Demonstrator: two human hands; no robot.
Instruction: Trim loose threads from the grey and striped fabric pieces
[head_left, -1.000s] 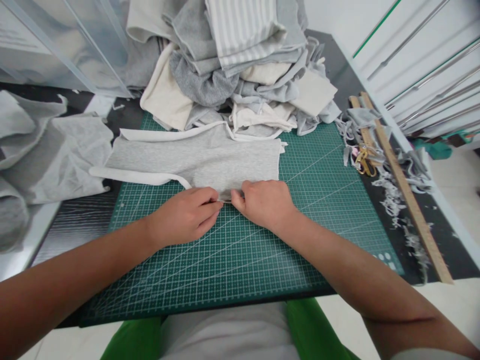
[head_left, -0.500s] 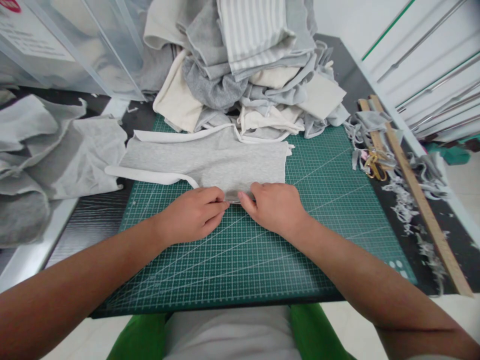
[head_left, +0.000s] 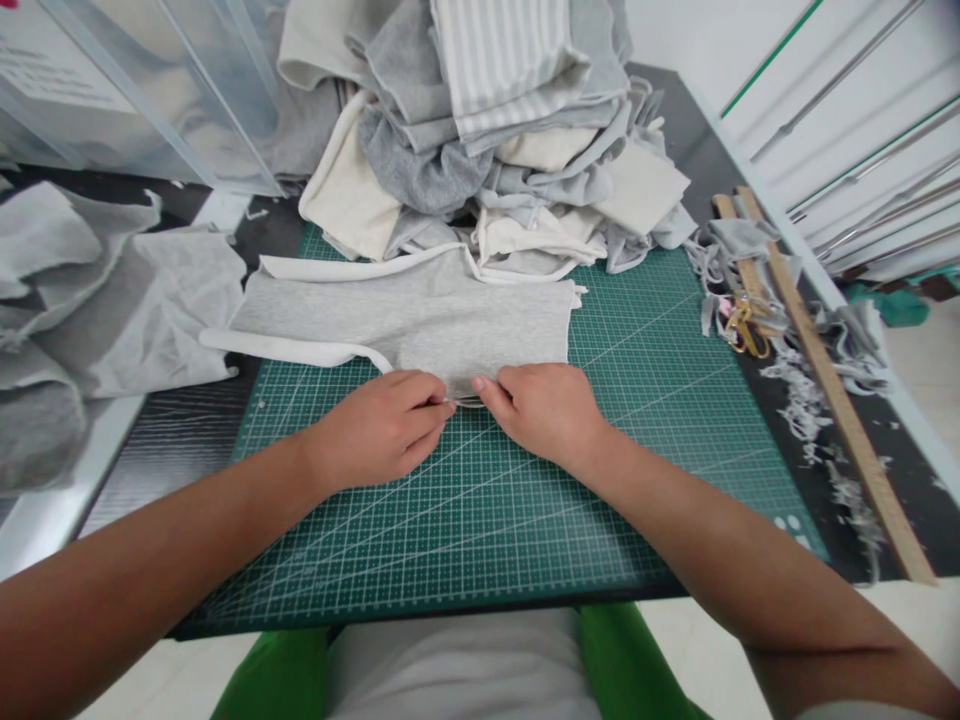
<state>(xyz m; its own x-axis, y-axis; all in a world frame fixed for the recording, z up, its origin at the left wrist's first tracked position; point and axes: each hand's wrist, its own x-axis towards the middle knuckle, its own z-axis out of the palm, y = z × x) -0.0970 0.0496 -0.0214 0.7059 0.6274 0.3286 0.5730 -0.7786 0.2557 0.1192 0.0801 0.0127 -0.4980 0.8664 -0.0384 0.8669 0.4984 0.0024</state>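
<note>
A light grey piece of knit fabric (head_left: 420, 310) with rolled white edges lies on the green cutting mat (head_left: 480, 530). My left hand (head_left: 382, 425) pinches the fabric's near edge between thumb and fingers. Just to its right, my right hand (head_left: 547, 410) grips the same edge, thumb on top and fingers curled. Between the two hands a short stretch of that edge shows, with thin layers one over another. The fingertips under the cloth are hidden.
Behind the mat rises a heap of folded grey, cream and striped cloths (head_left: 510, 80). More grey fabric (head_left: 165, 310) lies at left, before a clear plastic bin (head_left: 187, 90). On the right are wooden rulers (head_left: 847, 420), gold-handled scissors (head_left: 742, 325) and fabric scraps (head_left: 802, 400).
Both hands keep their hold, almost in place. The edge between them has parted slightly, showing more of its layers. The whole view has shifted a little.
</note>
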